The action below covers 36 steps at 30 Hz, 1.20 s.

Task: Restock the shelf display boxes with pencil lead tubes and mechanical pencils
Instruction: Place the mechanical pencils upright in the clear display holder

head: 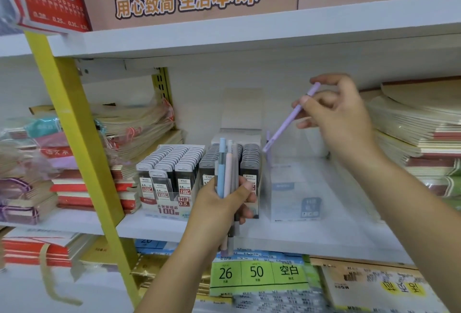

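as we face the shelf (249, 235), the step in hand looks to be loading mechanical pencils into the clear box (294, 188), one at a time. our right hand (341, 110) hovers above the box, its fingers (321, 103) pinching a purple pencil (289, 119) near its upper end. the pencil slants down to the left, with its lower tip at the box's left rim, near something purple in the box's far left corner. we cannot tell whether the tip touches the wall.

our left hand (219, 203) is nearer and lower, in front of the lead boxes (172, 173). its fingers (239, 193) are curled round a bundle (225, 170) of pencils held upright; blue, pink and grey ones show. the lead boxes stand just left of the clear box and are packed with rows of tubes, so that part of the task seems done. the clear box looks nearly empty, so we judge the pencil part is only beginning. notebooks (419, 123) are stacked at the left and right ends of the shelf.

the next move, we think, calls for tipping the purple pencil more upright, lowering it inside the box and letting go only once it leans safely. then the right hand would draw the next pencil from the bundle. the clear walls are hard to see, so the tip could catch on the rim.
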Available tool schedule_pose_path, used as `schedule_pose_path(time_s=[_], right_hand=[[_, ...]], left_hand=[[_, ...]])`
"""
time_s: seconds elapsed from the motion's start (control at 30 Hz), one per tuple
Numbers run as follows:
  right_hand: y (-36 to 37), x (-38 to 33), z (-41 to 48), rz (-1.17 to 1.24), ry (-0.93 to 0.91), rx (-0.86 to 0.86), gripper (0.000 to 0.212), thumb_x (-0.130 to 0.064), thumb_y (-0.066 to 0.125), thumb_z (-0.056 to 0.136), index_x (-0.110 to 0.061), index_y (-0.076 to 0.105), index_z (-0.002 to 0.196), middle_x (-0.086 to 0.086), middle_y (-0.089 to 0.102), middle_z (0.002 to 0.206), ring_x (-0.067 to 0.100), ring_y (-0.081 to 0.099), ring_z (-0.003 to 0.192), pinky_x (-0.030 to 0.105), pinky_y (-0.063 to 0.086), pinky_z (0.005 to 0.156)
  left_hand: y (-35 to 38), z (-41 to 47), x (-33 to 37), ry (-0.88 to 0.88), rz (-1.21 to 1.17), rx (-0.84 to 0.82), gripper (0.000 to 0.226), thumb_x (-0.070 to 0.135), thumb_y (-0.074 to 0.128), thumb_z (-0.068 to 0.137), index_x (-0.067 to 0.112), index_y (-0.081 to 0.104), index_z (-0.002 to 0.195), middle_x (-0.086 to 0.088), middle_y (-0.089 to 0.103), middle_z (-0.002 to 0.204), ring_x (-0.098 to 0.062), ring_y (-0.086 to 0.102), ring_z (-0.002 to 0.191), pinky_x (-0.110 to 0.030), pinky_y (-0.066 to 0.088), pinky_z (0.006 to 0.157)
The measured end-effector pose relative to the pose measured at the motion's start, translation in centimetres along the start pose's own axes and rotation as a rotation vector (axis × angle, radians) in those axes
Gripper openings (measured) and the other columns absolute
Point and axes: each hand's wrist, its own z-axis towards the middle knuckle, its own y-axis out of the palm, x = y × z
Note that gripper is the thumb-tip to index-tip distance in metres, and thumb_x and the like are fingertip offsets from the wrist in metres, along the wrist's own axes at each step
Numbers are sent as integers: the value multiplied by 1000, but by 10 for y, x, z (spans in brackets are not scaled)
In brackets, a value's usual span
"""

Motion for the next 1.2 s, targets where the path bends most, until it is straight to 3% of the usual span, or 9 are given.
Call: schedule_pose_path(time_s=[0.23,0.4,0.57,0.77,0.87,0.93,1.03,1.1,1.2], right_hand=[[6,45,8,-591,-94,-357,35,-13,65,89,-42,46,89,-5,69,77,4,66,66,22,52,68],[11,58,6,-632,-79,-418,25,-14,65,89,-31,47,94,1,70,80,17,68,73,40,55,76],[17,63,8,-730,-116,-400,31,-19,68,88,-27,40,98,-1,66,70,16,66,67,38,55,69],[21,61,12,-851,-31,-481,16,-17,65,90,-18,50,96,8,66,75,22,67,67,40,56,66],[15,54,7,-925,-163,-350,17,-15,61,91,-20,63,108,-1,66,85,16,61,75,27,46,69],[15,40,-6,-770,-218,-214,9,-22,61,92,-24,67,98,-13,63,80,1,55,72,15,39,67],[22,19,-26,-407,43,-404,8,-37,62,90,-35,70,87,-23,70,84,-12,61,79,1,41,66],[26,14,-37,-260,153,-493,8,-36,68,87,-41,71,82,-27,70,84,-13,62,79,1,42,67],[26,13,-41,-168,209,-424,9,-26,71,86,-30,74,77,-15,70,70,-5,63,65,7,44,59]], left_hand=[[-4,2,-6,6,63,3,22,39,71,90,19,62,95,7,57,58,-12,51,53,-34,50,60],[-6,3,-7,26,43,-14,14,33,70,91,21,63,93,6,56,59,-12,51,54,-27,51,57],[-6,5,-7,47,41,-5,8,28,70,93,22,64,91,6,56,58,-12,52,52,-25,51,55],[-6,3,-5,18,0,-56,14,23,70,92,16,63,103,3,57,64,-16,52,58,-34,51,64],[-6,2,-1,-11,-64,-113,13,19,67,94,13,64,106,1,64,71,-15,54,60,-33,51,64],[-5,1,3,-32,-129,-164,12,15,66,95,11,64,106,-3,68,77,-15,56,60,-30,52,61],[0,2,6,-43,-153,-232,12,12,67,94,10,65,106,-7,71,82,-16,57,59,-28,53,58],[6,3,7,-34,-140,-252,11,9,68,93,9,66,103,-8,72,81,-15,58,57,-27,54,57],[12,4,9,-37,-140,-258,17,14,73,88,8,68,104,-10,74,82,-16,64,60,-27,55,59]])
